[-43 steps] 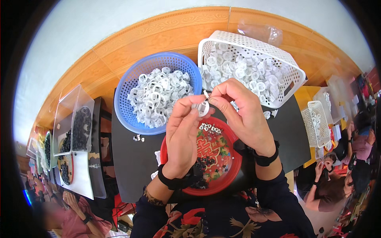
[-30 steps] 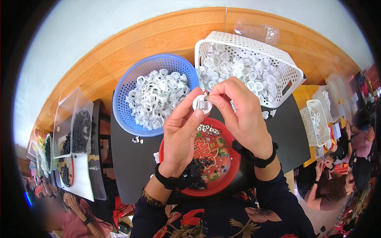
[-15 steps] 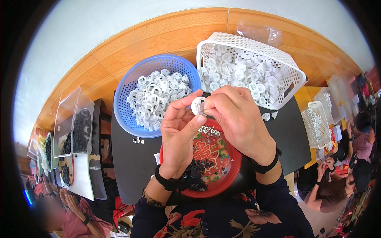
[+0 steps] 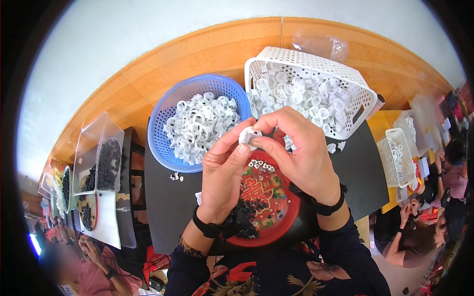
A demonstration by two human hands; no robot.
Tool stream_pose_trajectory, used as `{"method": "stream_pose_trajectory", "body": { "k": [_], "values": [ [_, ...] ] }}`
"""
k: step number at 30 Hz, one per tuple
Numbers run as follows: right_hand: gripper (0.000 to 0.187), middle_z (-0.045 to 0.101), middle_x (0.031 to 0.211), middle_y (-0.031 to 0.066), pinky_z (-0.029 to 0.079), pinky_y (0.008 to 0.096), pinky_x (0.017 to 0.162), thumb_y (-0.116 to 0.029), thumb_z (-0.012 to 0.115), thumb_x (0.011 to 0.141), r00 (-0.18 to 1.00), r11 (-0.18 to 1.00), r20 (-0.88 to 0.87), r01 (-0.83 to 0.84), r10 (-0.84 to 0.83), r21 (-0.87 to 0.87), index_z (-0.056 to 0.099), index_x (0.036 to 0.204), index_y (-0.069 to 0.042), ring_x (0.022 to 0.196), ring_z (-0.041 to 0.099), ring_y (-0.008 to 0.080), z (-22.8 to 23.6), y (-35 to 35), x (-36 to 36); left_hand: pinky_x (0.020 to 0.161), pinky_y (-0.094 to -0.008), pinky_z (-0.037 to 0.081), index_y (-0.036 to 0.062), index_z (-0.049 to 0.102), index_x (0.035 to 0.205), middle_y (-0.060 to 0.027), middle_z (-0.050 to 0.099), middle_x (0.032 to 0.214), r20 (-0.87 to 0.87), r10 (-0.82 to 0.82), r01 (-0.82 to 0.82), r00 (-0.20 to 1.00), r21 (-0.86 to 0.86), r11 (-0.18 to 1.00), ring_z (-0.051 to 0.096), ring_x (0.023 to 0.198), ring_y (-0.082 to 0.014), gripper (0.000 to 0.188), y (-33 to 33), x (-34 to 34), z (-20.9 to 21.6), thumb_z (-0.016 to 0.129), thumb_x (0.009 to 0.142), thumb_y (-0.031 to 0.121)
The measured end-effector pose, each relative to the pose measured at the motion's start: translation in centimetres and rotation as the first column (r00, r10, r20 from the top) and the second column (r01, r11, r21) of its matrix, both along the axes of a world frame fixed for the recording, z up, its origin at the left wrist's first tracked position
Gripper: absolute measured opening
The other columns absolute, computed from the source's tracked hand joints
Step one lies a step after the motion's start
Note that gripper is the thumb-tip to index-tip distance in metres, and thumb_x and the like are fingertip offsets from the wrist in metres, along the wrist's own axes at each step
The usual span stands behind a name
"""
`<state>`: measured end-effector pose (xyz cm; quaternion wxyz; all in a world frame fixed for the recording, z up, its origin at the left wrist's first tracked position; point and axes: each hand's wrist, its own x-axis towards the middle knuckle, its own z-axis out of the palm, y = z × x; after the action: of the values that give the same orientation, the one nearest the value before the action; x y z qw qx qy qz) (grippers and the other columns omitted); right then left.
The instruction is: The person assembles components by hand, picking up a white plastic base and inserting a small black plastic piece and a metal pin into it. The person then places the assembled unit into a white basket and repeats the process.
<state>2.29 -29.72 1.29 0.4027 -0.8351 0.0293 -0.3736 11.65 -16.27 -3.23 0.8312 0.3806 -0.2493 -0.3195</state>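
Note:
A small round white plastic part [image 4: 248,136] is pinched between my two hands above the red tray. My left hand [image 4: 223,170] grips its left side with thumb and fingertips. From the right, the thumb and forefinger of my right hand [image 4: 301,150] press on the same part. Beneath them lies the red patterned tray [image 4: 291,212], with small black pieces [image 4: 247,214] on its left side and several tiny white-and-metal pieces [image 4: 261,165] near its far rim. What sits between my fingertips is partly hidden.
Behind my hands stand a blue round basket [image 4: 157,123] and a white rectangular basket [image 4: 316,61], both full of white plastic parts. Loose white bits lie on the black table [image 4: 170,207]. A clear bin [image 4: 106,163] of black pieces is at left. Other people sit at both sides.
My right thumb and forefinger have shifted on the white part, the thumb now lying across its front. The whole view has moved slightly.

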Motion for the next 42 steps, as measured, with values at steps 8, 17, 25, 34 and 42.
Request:
{"method": "stream_pose_trajectory", "body": {
  "k": [8,17,25,34,42],
  "values": [
    [0.011,0.066,0.085,0.0100,0.050,0.0285,0.060,-0.001,0.069,0.090,0.983,0.962,0.049,-0.182,0.176,0.205,0.065,0.100,0.001,0.066,0.063,0.0152,0.0,1.5,-0.4,0.111,-0.0382,0.046,0.0003,0.055,0.140,-0.0110,0.061,0.136,-0.103,-0.032,0.032,0.994,0.004,0.999,0.059,0.125,-0.0202,0.040,3.5,-1.9,1.1,0.058,0.100,0.001],
    [0.008,0.069,0.084,0.0101,0.051,0.0298,0.060,-0.002,0.068,0.091,0.930,0.869,-0.133,-0.259,0.342,0.421,0.065,0.097,0.002,0.067,0.066,0.0167,-2.3,6.0,-1.7,0.105,-0.0356,0.048,0.0028,0.053,0.142,-0.0087,0.062,0.132,-0.411,0.021,-0.009,0.911,0.031,0.999,0.059,0.121,-0.0177,0.039,8.7,-5.1,-0.8,0.054,0.102,0.005],
    [0.007,0.070,0.087,0.0129,0.053,0.0315,0.067,0.000,0.065,0.092,0.967,0.956,-0.107,-0.206,0.232,0.210,0.066,0.099,0.001,0.076,0.071,0.0228,-4.8,7.9,-4.3,0.107,-0.0377,0.045,0.0025,0.049,0.142,-0.0104,0.061,0.131,-0.484,-0.036,0.033,0.875,-0.013,0.999,0.059,0.120,-0.0207,0.042,9.9,-6.8,-3.8,0.053,0.101,0.005],
    [0.010,0.070,0.088,0.0123,0.053,0.0318,0.067,-0.001,0.066,0.092,0.968,0.852,-0.108,-0.143,0.226,0.504,0.067,0.102,0.002,0.077,0.070,0.0211,-7.3,8.8,-6.1,0.106,-0.0358,0.045,0.0018,0.055,0.139,-0.0081,0.062,0.133,-0.419,-0.071,0.089,0.905,0.022,0.996,0.058,0.119,-0.0169,0.039,10.7,-8.4,-4.7,0.056,0.102,0.013],
    [0.011,0.066,0.086,0.0124,0.051,0.0345,0.066,-0.002,0.069,0.090,0.988,0.972,-0.136,-0.039,0.072,0.231,0.066,0.100,0.000,0.076,0.067,0.0258,-7.4,9.0,-7.3,0.107,-0.0360,0.047,-0.0002,0.057,0.136,-0.0101,0.062,0.132,-0.349,0.055,-0.023,0.935,0.094,0.995,0.059,0.122,-0.0182,0.036,10.7,-9.1,-5.7,0.057,0.101,0.006]
  ]
}}
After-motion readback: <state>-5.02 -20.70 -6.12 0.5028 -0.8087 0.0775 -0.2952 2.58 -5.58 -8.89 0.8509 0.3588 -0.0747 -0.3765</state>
